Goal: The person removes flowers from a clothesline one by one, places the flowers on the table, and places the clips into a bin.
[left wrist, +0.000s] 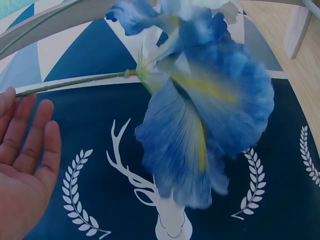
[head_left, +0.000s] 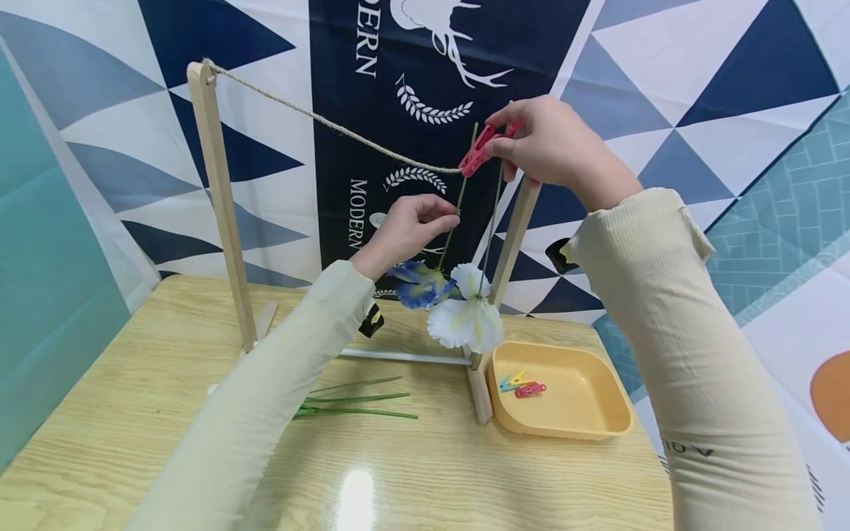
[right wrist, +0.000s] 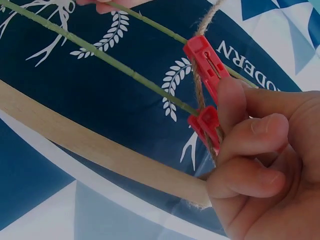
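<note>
My left hand [head_left: 412,225] pinches the thin green stem [left wrist: 75,83] of a blue artificial iris [left wrist: 180,115], whose bloom hangs below the fingers. Higher up, my right hand [head_left: 551,144] grips a red clothespin [right wrist: 207,60] by its handle end. The jaws of that clothespin sit over the twine [head_left: 332,127] and the blue flower's stem. Just beside it on the twine, a second red clothespin [right wrist: 204,125] holds the stem of a white flower [head_left: 468,317], which hangs bloom down. Fingers of my right hand partly cover this second clothespin.
A wooden frame post [head_left: 222,199] carries the twine at left; another post [head_left: 518,228] stands at right. A yellow basin [head_left: 564,431] holds several clothespins [head_left: 529,389]. Green stems [head_left: 372,411] lie on the wooden table [head_left: 425,479], partly behind my left sleeve.
</note>
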A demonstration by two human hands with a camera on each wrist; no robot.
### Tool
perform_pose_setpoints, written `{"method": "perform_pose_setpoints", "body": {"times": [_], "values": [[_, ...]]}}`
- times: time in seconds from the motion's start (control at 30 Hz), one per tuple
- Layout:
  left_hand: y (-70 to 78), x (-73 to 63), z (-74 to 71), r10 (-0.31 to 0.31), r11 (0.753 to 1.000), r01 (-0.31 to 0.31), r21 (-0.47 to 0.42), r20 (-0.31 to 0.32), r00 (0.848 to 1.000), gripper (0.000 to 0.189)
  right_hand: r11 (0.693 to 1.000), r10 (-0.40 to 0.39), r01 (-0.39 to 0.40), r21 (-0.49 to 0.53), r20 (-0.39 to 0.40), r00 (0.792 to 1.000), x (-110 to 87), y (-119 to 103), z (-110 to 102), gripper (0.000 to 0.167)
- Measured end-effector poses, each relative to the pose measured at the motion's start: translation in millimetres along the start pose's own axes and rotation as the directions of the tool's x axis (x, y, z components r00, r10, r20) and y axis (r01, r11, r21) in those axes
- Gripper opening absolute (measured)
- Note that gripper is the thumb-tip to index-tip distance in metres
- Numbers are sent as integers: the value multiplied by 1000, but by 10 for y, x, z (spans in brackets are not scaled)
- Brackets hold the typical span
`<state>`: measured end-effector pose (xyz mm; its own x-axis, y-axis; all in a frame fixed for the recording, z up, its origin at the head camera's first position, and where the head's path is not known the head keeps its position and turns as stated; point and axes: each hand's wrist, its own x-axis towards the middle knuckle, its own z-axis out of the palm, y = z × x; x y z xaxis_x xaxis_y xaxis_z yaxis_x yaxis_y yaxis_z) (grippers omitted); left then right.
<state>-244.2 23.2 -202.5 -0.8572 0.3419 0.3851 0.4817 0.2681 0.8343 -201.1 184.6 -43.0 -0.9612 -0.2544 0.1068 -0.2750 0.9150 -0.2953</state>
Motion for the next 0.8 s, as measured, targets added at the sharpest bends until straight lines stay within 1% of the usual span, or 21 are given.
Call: {"method": "perform_pose_setpoints", "body": {"times": [0.07,0.2,0.33,0.43,0.53,0.6,0.67,0.8], "values": [[-17,-9,-12,9,1000,-9,-13,-8,1000,20,1000,-6,6,2,6,1000,-7,10,-14,48],[-52,-36,-48,45,998,-46,-34,-20,999,21,1000,-15,15,7,12,1000,-26,38,-46,47],[-76,-61,-77,62,996,-63,-57,-28,998,21,999,-34,34,-2,-1,999,-33,61,-50,43],[-85,-69,-88,64,995,-66,-71,-30,998,22,997,-74,73,-40,-21,997,-30,79,-37,39],[-88,-76,-93,63,996,-63,-57,-14,998,24,991,-110,105,-86,-47,993,-29,108,-27,36],[-94,-85,-93,58,998,-58,-38,-1,998,25,989,-114,108,-100,-57,992,-26,128,-25,37],[-101,-99,-97,55,998,-54,-38,10,998,26,989,-114,107,-101,-67,991,-23,145,-24,37],[-134,-127,-113,46,994,-45,-100,11,999,28,992,-107,101,-76,-85,991,-14,161,-10,36]]}}
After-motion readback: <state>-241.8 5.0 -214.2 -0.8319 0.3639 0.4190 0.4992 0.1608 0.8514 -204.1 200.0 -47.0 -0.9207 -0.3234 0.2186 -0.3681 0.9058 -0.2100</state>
